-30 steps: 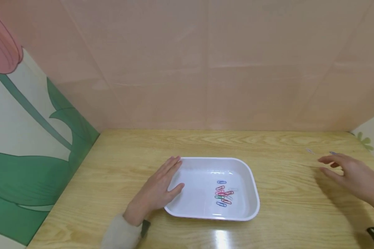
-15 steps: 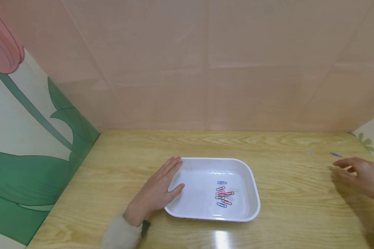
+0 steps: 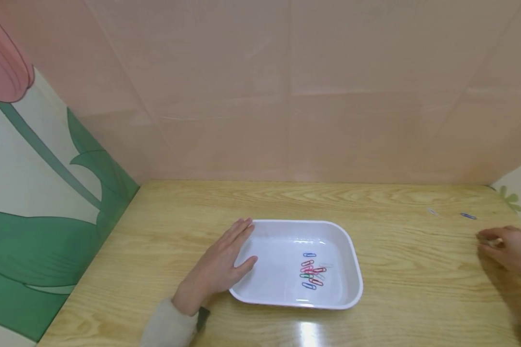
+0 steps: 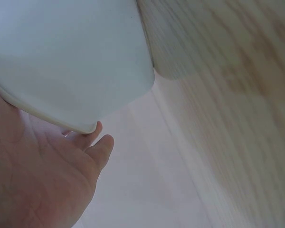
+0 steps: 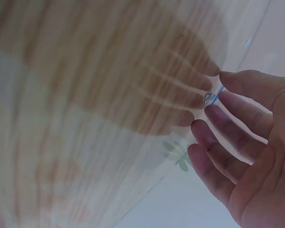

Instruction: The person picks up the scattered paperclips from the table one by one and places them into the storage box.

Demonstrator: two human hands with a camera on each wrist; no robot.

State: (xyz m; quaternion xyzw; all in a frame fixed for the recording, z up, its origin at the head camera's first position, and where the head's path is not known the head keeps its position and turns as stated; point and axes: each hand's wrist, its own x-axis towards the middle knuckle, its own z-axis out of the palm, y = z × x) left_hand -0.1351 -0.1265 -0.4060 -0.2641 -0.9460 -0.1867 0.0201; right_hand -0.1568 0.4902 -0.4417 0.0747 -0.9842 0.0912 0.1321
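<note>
My left hand [image 3: 219, 262] rests along the left rim of a white tray [image 3: 265, 303], fingers straight and thumb over the inside. In the left wrist view its palm and fingers lie against the tray's outer wall [image 4: 85, 61]. Several coloured paper clips [image 3: 309, 286] lie in the tray's right half. At the far right, my right hand [image 3: 512, 253] reaches down to the table, thumb and fingers apart. A silvery clear paper clip [image 5: 209, 98] shows right at its fingertips in the right wrist view.
Beyond the right hand lie a blue paper clip [image 3: 468, 216] and a pale clear one [image 3: 432, 211] on the wooden table [image 3: 399, 270]. A pinkish covered wall [image 3: 286, 135] rises at the back. Painted panels stand on both sides.
My right hand has moved right and toward me, down to the table, uncovering the blue paper clip. The left hand and the tray stay where they were.
</note>
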